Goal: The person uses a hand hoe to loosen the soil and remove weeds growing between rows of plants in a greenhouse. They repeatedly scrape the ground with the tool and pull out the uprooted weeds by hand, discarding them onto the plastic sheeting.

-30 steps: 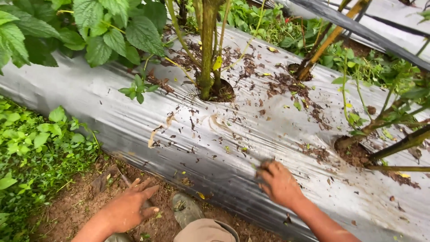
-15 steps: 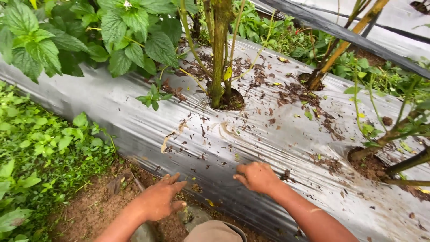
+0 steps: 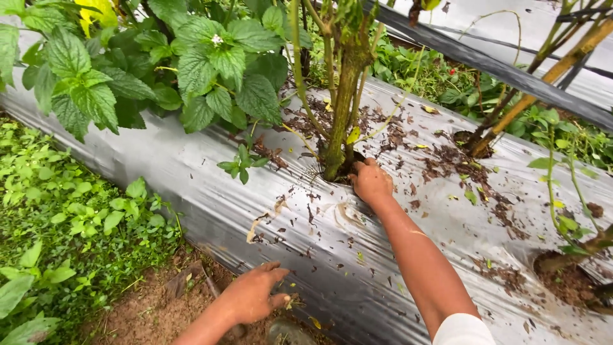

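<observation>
Silver mulch film (image 3: 211, 191) (debris-strewn) – r. hand (image 3: 371, 182) at stem base (image 3: 333, 167).

Glossy silver plastic sheet (image 3: 211, 191), crinkled; rough mossy stem (image 3: 340, 108); crumbly brown soil (image 3: 147, 306); matt, veined leaves (image 3: 211, 70).

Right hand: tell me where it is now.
In the head view, the right hand is centre frame on the silver plastic mulch, fingers at the planting hole beside the mossy plant stem.
</observation>
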